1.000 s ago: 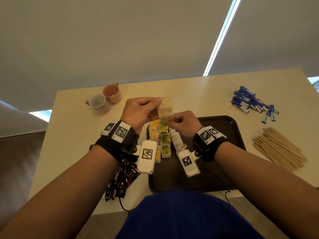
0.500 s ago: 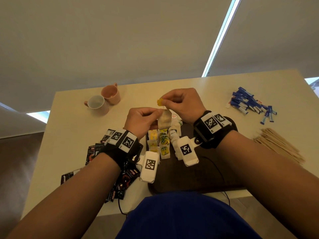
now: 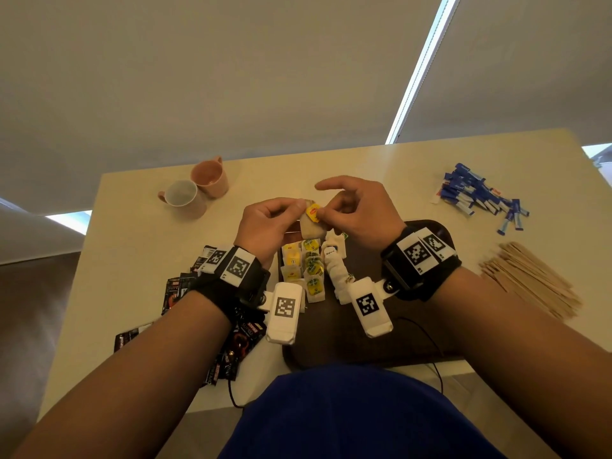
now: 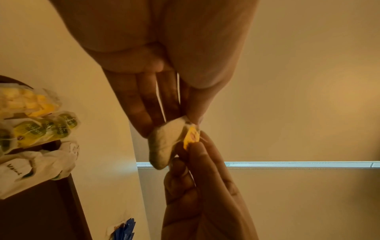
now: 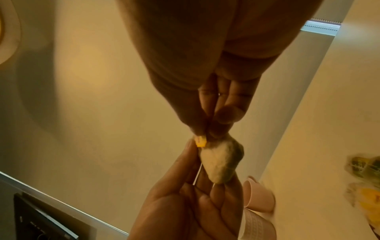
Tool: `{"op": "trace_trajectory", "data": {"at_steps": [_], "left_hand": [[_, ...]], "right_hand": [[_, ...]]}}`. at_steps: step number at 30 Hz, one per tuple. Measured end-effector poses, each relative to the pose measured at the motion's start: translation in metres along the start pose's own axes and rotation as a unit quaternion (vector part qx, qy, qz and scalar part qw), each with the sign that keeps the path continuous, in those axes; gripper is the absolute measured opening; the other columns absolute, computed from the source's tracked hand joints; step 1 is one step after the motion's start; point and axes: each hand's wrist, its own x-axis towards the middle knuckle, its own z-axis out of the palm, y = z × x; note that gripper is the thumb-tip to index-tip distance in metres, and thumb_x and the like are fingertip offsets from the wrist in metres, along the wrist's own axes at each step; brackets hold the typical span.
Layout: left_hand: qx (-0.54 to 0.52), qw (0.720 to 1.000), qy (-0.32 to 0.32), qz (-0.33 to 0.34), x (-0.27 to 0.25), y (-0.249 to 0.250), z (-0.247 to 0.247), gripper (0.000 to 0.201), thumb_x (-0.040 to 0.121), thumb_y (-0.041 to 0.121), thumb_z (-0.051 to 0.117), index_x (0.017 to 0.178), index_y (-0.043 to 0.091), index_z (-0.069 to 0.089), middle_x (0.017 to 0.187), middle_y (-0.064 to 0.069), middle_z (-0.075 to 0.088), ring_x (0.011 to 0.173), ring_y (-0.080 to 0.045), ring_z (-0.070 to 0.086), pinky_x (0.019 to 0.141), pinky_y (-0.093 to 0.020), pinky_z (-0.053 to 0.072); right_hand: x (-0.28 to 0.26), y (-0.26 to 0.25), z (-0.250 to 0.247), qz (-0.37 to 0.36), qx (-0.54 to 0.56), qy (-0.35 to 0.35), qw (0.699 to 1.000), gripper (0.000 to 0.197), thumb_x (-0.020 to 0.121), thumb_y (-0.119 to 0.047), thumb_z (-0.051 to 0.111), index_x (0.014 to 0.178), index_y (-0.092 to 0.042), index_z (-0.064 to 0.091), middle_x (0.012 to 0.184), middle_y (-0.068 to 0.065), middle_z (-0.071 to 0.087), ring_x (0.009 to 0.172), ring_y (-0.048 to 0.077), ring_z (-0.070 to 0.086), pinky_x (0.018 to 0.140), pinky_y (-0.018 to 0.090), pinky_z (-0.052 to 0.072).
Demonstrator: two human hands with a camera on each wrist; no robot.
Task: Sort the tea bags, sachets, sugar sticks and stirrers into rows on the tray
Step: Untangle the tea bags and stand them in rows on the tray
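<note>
Beige table (image 3: 139, 260) under blinds, left hand (image 3: 265, 226) pinching tea bag (image 3: 311, 230), right hand (image 3: 359, 210) pinching its tag (image 3: 313, 213) (yellow)

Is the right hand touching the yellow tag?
Touching. In the left wrist view the right hand pinches the yellow tag between its fingertips, with no gap; the left hand holds the tea bag beside it.
</note>
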Motion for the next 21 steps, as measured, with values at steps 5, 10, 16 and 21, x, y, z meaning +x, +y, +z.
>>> {"op": "trace_trajectory", "data": {"at_steps": [5,10,16,21], "left_hand": [[0.045,0.998,-0.028,0.034,0.000,-0.005,-0.006,0.007,0.085,0.005,0.073,0.092,0.006,0.074,0.092,-0.016,0.076,0.084,-0.028,0.074,0.076,-0.038,0.061],[0.124,0.991,-0.040,0.034,0.004,-0.016,-0.021,0.008,0.085,0.006,0.075,0.088,0.014,0.075,0.091,-0.010,0.077,0.088,-0.028,0.074,0.082,-0.043,0.061],[0.142,0.990,0.010,-0.017,0.008,-0.035,-0.039,0.009,0.092,0.011,0.068,0.095,0.015,0.074,0.098,-0.007,0.076,0.087,-0.020,0.071,0.074,-0.031,0.057],[0.166,0.983,-0.024,-0.068,0.010,-0.051,-0.048,0.010,0.095,0.009,0.064,0.096,0.012,0.073,0.094,-0.004,0.076,0.080,-0.016,0.070,0.068,-0.026,0.057]], "right_hand": [[0.002,0.004,0.001,0.022,-0.040,-0.023,0.999,0.010,0.087,-0.015,0.074,0.096,-0.011,0.074,0.074,0.002,0.072,0.062,0.009,0.065,0.059,0.022,0.055],[0.000,0.016,0.014,0.040,-0.063,-0.041,0.996,0.002,0.086,-0.015,0.074,0.088,-0.014,0.074,0.079,-0.004,0.070,0.072,0.009,0.067,0.070,0.024,0.056],[-0.033,0.063,0.051,0.173,-0.102,-0.135,0.970,0.004,0.089,-0.017,0.071,0.090,-0.013,0.072,0.084,0.004,0.073,0.076,0.019,0.070,0.078,0.040,0.060],[-0.059,0.106,0.096,0.260,-0.157,-0.181,0.935,0.009,0.089,-0.027,0.072,0.090,-0.018,0.072,0.089,-0.001,0.070,0.082,0.014,0.065,0.076,0.030,0.056]]}}
